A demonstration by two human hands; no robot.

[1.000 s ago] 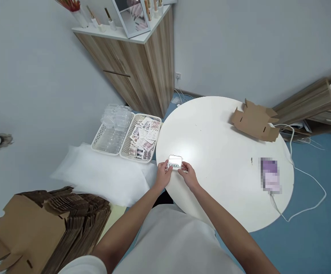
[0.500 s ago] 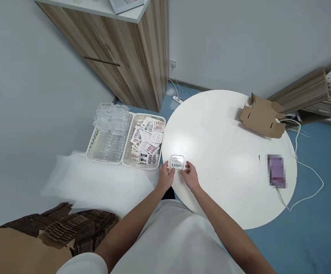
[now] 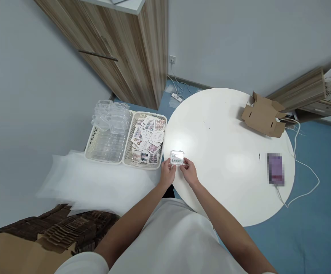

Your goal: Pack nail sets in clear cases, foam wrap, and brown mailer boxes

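A small clear plastic box (image 3: 177,157) is at the left edge of the white round table, between my hands. A row of small greenish pieces that look like press-on nails shows inside it, and light glares off the lid. My left hand (image 3: 167,173) grips its near left corner with thumb and fingers. At the near right corner my right hand (image 3: 189,172) pinches the box likewise. Left of the table, a white basket (image 3: 128,155) holds many cards (image 3: 146,139) bearing similar nail sets.
Another white basket (image 3: 89,146) holds stacked clear plastic boxes (image 3: 111,118). White sheets (image 3: 102,182) lie nearer me, beside folded brown cardboard (image 3: 76,228). On the round table (image 3: 225,198) are an open cardboard box (image 3: 264,116) and a blurred purple object (image 3: 275,169) with a white cable.
Both hands have closed in on the plastic box's near corners, and the box sits slightly farther from me. The whole view has shifted a little.
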